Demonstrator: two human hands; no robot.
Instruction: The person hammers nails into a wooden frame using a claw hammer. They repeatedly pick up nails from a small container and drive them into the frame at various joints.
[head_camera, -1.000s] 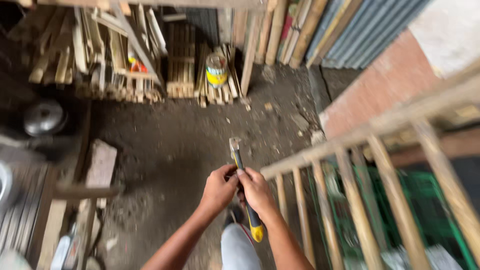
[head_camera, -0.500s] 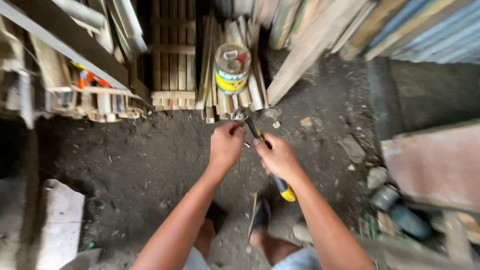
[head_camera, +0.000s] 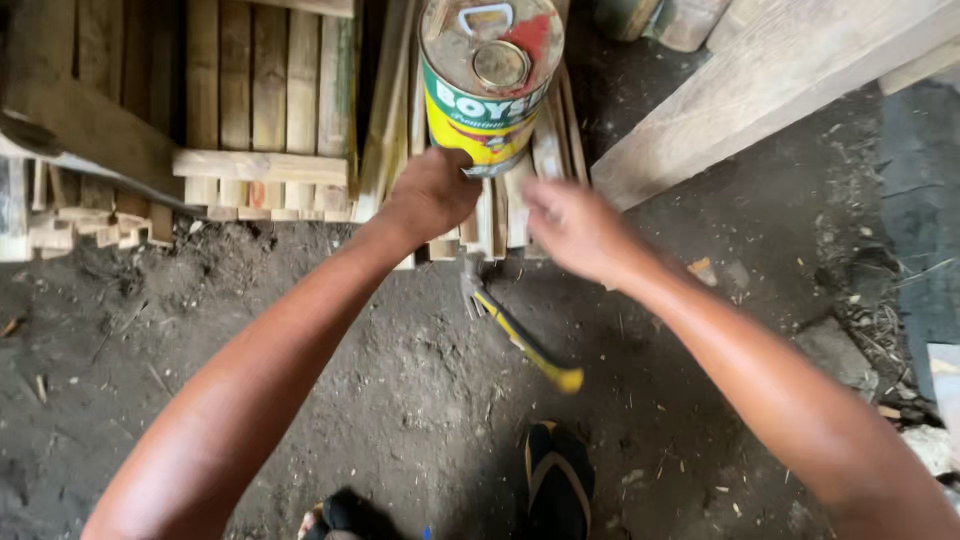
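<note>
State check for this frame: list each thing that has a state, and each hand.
Paint can: upright on the wood slats, lid shut.
Hammer: lying on the dirt, unheld.
Left hand: at the can's lower edge, touching it.
Right hand: open, blurred, holding nothing.
Wood slats: stacked.

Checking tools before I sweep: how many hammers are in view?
1: a hammer with a yellow-tipped handle lies on the dirt, below the left hand and right hand. Others may be hidden.
</note>
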